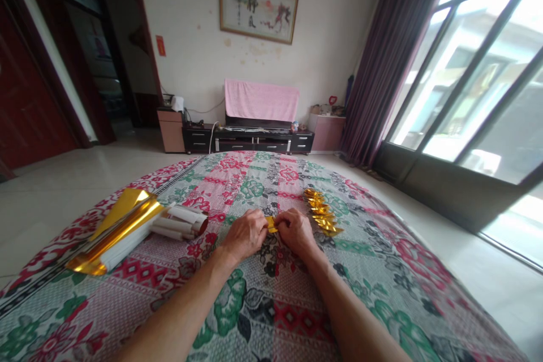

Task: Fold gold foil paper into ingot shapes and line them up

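Note:
Between my two hands is a small piece of gold foil paper (pixel 272 224), partly hidden by the fingers. My left hand (pixel 249 232) pinches its left end, and my right hand (pixel 296 230) pinches its right end. Both hands are close together, low over the patterned cloth (pixel 237 305). Just right of my right hand lies a row of folded gold foil pieces (pixel 323 214) with pointed ends. Off to the left are a curled stack of gold foil sheets (pixel 127 226) and several white paper rolls (pixel 180 220), side by side.
The floral cloth covers a rounded table. Beyond it, against the wall, stands a low black cabinet (pixel 263 141) with a pink towel (pixel 262 99) draped over something on top. Tall windows (pixel 462 79) and a purple curtain (pixel 375 51) are at the right.

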`<state>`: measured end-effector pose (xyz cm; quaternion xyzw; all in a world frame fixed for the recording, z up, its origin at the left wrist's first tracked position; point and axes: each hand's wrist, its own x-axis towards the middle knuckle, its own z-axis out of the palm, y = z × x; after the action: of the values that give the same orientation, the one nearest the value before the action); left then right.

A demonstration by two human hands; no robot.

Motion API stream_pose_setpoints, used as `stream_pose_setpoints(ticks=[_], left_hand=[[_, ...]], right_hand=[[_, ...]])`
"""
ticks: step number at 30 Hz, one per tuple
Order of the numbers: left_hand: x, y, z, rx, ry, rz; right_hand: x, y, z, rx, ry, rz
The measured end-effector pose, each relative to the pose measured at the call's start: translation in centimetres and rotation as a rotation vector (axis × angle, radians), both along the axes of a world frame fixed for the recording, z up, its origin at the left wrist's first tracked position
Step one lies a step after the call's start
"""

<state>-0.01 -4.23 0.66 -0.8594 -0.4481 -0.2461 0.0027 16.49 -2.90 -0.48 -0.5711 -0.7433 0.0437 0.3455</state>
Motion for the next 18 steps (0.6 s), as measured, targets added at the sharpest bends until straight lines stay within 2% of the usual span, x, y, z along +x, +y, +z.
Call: stream_pose_setpoints(ticks=[18], left_hand=[[-1.0, 0.7, 0.0, -0.020, -0.058, 0.017]], right_hand=[[-1.2, -1.3, 1.0, -0.014, -0.065, 0.042]])
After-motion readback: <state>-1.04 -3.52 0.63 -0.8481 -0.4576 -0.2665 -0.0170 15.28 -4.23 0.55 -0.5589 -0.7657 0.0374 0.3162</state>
